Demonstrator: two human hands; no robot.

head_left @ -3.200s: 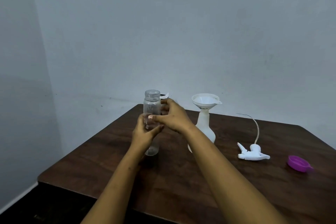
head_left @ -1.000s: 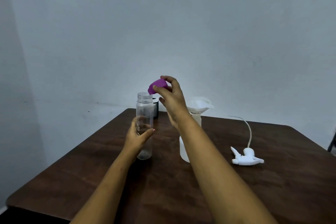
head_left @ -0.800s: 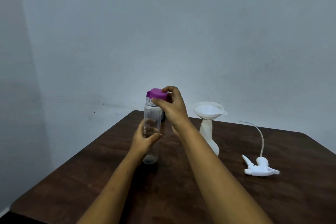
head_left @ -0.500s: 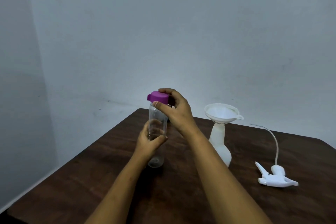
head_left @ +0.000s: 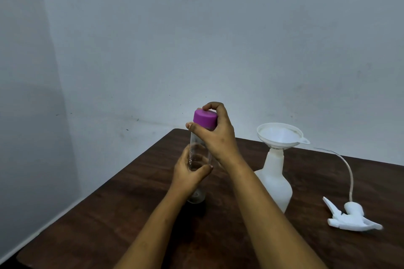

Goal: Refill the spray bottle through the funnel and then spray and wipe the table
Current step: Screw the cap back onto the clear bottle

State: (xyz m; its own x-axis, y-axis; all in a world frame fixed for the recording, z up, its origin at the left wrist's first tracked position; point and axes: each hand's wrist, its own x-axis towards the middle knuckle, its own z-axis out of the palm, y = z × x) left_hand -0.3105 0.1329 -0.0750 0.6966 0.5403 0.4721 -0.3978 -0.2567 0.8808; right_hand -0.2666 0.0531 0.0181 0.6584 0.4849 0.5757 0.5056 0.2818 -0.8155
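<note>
Though half hidden, clear bottle [head_left: 200, 150] apparently vertical, purple cap [head_left: 204, 118] upward.

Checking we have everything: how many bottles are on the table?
2. The clear bottle, held by the left hand; the white spray bottle right of it, under the funnel. More may be hidden.

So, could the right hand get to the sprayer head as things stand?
Probably, once the right hand lets go of the cap. The sprayer head lies uncovered on the table on that side; only the white bottle with its funnel stands between, and its near side looks free.
</note>
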